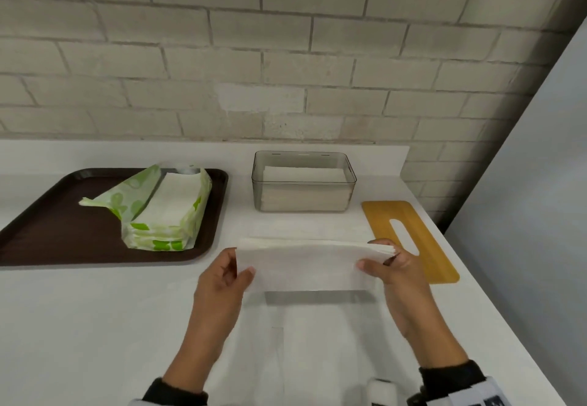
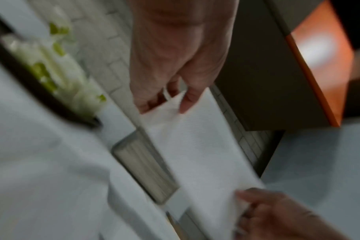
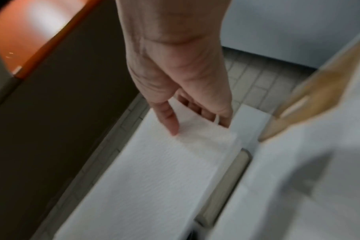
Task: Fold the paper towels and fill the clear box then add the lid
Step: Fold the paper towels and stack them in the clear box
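Observation:
A folded stack of white paper towels [image 1: 305, 262] hangs a little above the white counter, held at both ends. My left hand [image 1: 236, 274] pinches its left end between thumb and fingers; my right hand [image 1: 378, 256] pinches the right end. The left wrist view shows the towels [image 2: 197, 146] with the left hand [image 2: 166, 100] on the near end. In the right wrist view the towels [image 3: 164, 170] are pinched by the right hand [image 3: 195, 118]. Behind them stands the clear box [image 1: 304, 182], partly filled with folded towels. The yellow wooden lid [image 1: 409, 240] with a slot lies flat to the right.
A brown tray [image 1: 63, 231] at the left holds an opened green-and-white pack of paper towels [image 1: 168, 209]. A brick wall runs along the back of the counter. A grey panel borders the counter's right edge.

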Demonstrator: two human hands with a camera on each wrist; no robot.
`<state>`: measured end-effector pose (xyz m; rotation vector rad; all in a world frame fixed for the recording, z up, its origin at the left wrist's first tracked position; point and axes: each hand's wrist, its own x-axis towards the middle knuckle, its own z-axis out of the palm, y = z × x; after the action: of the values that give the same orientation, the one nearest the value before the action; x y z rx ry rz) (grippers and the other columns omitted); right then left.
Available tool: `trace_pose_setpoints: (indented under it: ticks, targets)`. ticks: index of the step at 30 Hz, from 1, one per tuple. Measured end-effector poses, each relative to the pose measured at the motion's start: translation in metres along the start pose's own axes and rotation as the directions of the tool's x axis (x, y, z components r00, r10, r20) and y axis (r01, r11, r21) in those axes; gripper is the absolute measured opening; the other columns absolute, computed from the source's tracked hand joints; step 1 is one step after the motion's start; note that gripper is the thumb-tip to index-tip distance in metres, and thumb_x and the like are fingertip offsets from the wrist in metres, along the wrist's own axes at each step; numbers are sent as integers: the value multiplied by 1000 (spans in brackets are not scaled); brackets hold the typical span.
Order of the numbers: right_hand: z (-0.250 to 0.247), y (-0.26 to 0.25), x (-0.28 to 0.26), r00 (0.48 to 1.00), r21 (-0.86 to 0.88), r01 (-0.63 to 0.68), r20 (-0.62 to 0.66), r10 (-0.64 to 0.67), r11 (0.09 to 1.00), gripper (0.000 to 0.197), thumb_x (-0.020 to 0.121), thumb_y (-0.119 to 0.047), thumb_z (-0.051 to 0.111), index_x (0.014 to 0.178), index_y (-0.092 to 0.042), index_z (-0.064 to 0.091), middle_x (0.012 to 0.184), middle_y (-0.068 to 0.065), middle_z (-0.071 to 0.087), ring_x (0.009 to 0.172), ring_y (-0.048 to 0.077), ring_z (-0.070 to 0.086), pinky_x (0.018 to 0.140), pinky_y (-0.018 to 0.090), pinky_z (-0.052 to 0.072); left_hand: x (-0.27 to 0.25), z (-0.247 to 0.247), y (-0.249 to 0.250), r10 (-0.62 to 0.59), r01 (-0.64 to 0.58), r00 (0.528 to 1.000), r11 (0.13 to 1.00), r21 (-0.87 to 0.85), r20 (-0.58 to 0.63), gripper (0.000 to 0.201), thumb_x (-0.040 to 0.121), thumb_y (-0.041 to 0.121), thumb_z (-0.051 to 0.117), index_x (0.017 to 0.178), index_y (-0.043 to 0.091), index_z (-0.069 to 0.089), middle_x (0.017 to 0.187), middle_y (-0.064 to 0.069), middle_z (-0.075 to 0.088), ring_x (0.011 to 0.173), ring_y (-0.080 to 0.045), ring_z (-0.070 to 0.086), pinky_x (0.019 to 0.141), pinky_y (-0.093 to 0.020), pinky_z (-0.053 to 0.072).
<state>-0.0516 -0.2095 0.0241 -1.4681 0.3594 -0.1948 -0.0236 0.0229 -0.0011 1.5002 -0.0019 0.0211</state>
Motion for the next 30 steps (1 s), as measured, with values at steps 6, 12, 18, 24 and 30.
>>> trace_pose_setpoints:
  ticks: [6,12,18,24,30]
  targets:
    - [8,43,-2,982,-41,-186,-42,184,982,37,74,21,43,89,-9,58,83,8,61,78,23,54,60,25,41,1,12,-40,-187,195,978,977,84,-96,34,88,-7,43,97,20,61,98,-7,63,94,-26,56,74,-32,42]
    - [15,50,4,976,-130,-217,-62,211,967,32,79,15,50,86,-16,57,89,7,61,76,14,54,59,24,42,-1,22,-37,-208,220,973,969,116,-104,29,90,-1,47,93,26,58,98,-2,63,96,-24,57,77,-33,43]
    - [-8,0,6,993,-285,-3,114,36,959,25,78,4,68,90,-18,65,93,1,72,83,15,68,73,28,55,-2,-6,-16,-239,165,959,910,380,156,13,78,5,69,84,15,64,81,-3,70,81,-22,65,72,-33,50]
    - [-1,-70,-1,876,-480,266,482,-3,836,15,78,2,71,75,-11,64,59,-12,64,47,-1,55,42,7,37,-18,24,9,-135,-124,860,881,457,492,33,74,33,77,103,35,63,99,15,70,92,1,65,83,-19,52]
    - [20,-32,-3,971,17,132,198,-132,991,48,72,6,70,110,-21,58,102,1,68,89,18,66,75,29,54,-19,56,19,74,-77,991,997,22,113,23,84,12,68,95,32,64,85,21,72,81,0,68,65,-13,51]
